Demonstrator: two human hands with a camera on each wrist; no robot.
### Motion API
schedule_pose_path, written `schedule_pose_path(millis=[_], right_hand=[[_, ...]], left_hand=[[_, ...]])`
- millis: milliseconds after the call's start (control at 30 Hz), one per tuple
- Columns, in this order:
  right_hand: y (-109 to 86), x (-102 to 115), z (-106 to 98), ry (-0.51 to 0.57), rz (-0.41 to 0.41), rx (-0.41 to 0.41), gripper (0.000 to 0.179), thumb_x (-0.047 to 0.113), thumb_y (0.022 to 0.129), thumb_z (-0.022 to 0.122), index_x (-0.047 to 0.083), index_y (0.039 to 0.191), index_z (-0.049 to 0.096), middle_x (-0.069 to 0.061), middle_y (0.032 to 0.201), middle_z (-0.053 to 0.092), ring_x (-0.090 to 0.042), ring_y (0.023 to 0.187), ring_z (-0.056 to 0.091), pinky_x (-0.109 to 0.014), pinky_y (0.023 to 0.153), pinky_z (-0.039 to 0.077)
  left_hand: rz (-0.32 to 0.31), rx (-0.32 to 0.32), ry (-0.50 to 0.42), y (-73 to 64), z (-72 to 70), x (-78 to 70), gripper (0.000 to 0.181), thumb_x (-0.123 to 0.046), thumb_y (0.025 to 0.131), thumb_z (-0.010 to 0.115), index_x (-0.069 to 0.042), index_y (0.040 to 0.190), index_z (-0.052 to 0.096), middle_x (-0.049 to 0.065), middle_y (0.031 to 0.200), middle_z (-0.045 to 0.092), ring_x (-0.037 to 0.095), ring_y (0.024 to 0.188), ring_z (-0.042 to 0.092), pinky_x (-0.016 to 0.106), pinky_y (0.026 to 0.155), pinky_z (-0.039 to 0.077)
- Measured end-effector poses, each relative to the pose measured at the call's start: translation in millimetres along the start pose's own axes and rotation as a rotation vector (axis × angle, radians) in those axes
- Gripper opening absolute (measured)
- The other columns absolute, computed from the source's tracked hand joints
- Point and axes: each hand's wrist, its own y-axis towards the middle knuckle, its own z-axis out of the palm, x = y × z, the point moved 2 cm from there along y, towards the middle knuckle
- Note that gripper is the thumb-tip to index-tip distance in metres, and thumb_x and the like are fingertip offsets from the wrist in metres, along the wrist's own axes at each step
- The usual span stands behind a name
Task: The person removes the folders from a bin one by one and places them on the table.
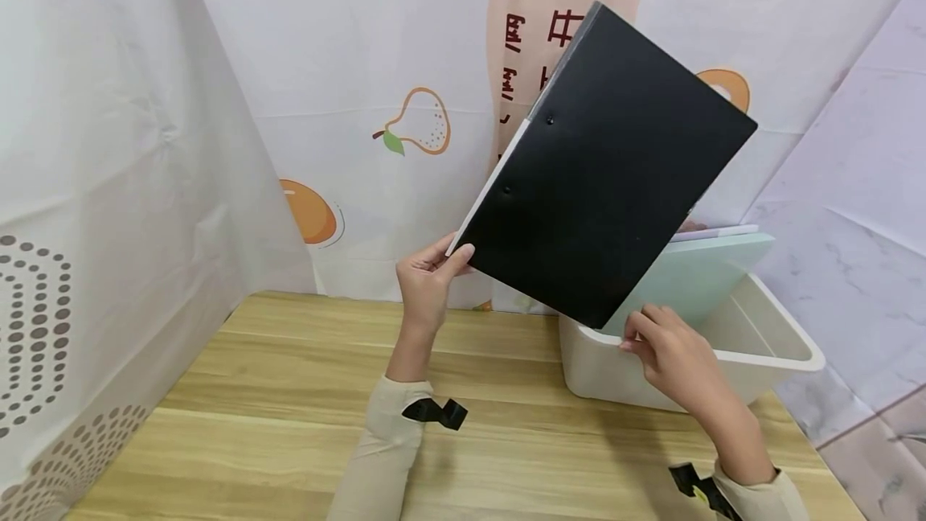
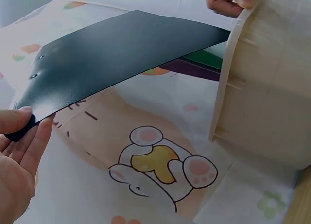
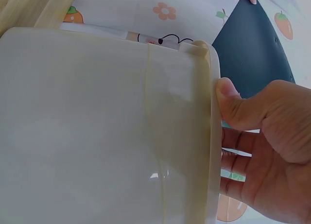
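Observation:
My left hand (image 1: 427,276) pinches the lower left corner of a black file folder (image 1: 608,167), thumb on the near face. Two rivets show beside the folder's pale spine edge. It is tilted, with its lowest corner overlapping the front rim of a white plastic bin (image 1: 608,376) in the head view. My right hand (image 1: 673,356) grips that rim, the thumb (image 3: 227,88) outside and the fingers (image 3: 235,161) inside. A light green folder (image 1: 694,276) leans in the bin, with a thin purple edge (image 1: 712,233) behind it.
The bin stands at the back right of a wood-grain table (image 1: 289,424). Behind the table hangs a white printed cloth (image 1: 362,22) with fruit drawings and dark red lettering. Black straps with small mounts (image 1: 437,412) sit on both sleeves.

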Motion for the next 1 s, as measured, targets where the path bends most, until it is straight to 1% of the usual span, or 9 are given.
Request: schedule_pose_path(millis=[200, 233, 600, 833, 1000], right_hand=[[0.4, 0, 0, 0.002, -0.002, -0.005, 0.035, 0.001, 0.071, 0.087, 0.02, 0.077, 0.058, 0.009, 0.074, 0.047, -0.012, 0.071, 0.045, -0.024, 0.052, 0.035], [0.4, 0, 0, 0.001, -0.002, -0.005, 0.036, 0.001, 0.071, 0.087, 0.02, 0.077, 0.058, 0.009, 0.074, 0.047, -0.012, 0.071, 0.045, -0.024, 0.052, 0.035], [-0.2, -1, 1, 0.003, 0.001, 0.002, 0.036, 0.001, 0.071, 0.087, 0.02, 0.077, 0.057, 0.009, 0.073, 0.045, -0.01, 0.071, 0.042, -0.023, 0.052, 0.034], [0.0, 0, 0, 0.011, 0.002, 0.003, 0.035, 0.0, 0.072, 0.086, 0.019, 0.077, 0.057, 0.009, 0.074, 0.045, -0.01, 0.072, 0.043, -0.023, 0.053, 0.035], [0.1, 0, 0, 0.013, 0.003, 0.003, 0.035, 0.0, 0.072, 0.086, 0.019, 0.077, 0.057, 0.009, 0.074, 0.045, -0.011, 0.072, 0.043, -0.024, 0.054, 0.035]], left_hand=[[0.019, -0.047, -0.031, 4.0, -7.1, -2.8, 0.026, 0.013, 0.085, 0.072, 0.023, 0.109, 0.068, 0.0, 0.092, 0.078, 0.01, 0.071, 0.075, 0.025, 0.063, 0.062], [0.023, -0.055, -0.033, 4.7, -8.2, -3.6, 0.026, 0.013, 0.085, 0.072, 0.023, 0.109, 0.067, -0.001, 0.091, 0.078, 0.01, 0.071, 0.075, 0.025, 0.062, 0.062], [0.05, -0.093, -0.033, 7.5, -17.1, -9.2, 0.028, 0.017, 0.085, 0.07, 0.026, 0.11, 0.064, -0.004, 0.089, 0.078, 0.01, 0.072, 0.076, 0.024, 0.062, 0.061], [0.042, -0.118, -0.041, 8.1, -19.9, -9.5, 0.029, 0.018, 0.084, 0.07, 0.026, 0.111, 0.064, -0.005, 0.086, 0.078, 0.01, 0.072, 0.076, 0.024, 0.061, 0.061], [0.055, -0.135, -0.027, 9.6, -23.6, -9.2, 0.029, 0.017, 0.084, 0.071, 0.026, 0.111, 0.064, -0.006, 0.086, 0.078, 0.009, 0.072, 0.076, 0.024, 0.06, 0.061]])
